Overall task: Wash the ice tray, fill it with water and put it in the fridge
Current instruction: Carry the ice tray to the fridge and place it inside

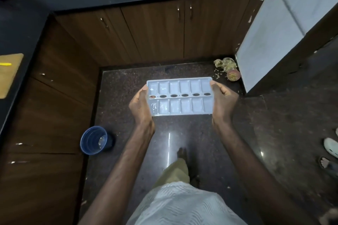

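**Ice tray carried level across the kitchen**

A person holds a pale, rigid plastic ice tray (180, 97) level above the dark speckled floor (182, 133), left hand (140, 105) clasping one short end, right hand (224, 97) the other. Its long axis runs between the hands, with two rows of rectangular cells and a line of oval holes between. The white fridge (270, 38) stands ahead to the right, nearer the right hand.

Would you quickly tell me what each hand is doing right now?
Left hand: closed on the ice tray.
Right hand: closed on the tray's other end.
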`<action>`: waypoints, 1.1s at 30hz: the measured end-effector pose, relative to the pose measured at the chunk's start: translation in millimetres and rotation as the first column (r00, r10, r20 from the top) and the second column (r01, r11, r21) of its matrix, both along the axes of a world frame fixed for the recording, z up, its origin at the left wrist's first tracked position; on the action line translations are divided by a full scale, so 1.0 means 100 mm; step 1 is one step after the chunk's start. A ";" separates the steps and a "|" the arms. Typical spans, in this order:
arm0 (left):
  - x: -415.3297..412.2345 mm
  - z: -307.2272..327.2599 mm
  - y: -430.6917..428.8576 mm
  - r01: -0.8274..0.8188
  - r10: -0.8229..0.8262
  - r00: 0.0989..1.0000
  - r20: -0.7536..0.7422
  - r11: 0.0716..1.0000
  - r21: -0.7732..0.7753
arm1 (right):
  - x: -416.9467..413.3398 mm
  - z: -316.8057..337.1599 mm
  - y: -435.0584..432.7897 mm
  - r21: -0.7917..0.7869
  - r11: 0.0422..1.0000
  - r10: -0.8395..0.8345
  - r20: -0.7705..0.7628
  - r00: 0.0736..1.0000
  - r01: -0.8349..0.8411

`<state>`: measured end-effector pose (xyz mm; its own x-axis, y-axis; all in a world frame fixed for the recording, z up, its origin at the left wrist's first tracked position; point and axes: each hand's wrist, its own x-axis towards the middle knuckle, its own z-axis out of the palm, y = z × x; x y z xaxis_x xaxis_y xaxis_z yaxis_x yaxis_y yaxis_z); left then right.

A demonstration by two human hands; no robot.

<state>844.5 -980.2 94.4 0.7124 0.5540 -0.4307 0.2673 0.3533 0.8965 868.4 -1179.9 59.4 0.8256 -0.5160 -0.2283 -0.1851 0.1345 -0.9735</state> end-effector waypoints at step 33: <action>2.01 -0.01 -4.06 -0.153 0.154 0.988 -0.009 0.986 0.072 | 2.18 0.10 -4.07 -0.129 0.970 0.203 -0.034 0.979 -0.205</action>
<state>1045.5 -1386.3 93.2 0.6103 0.6859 -0.3964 0.2280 0.3272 0.9171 1086.0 -1586.8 69.4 0.9124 -0.3638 -0.1876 -0.2152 -0.0367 -0.9759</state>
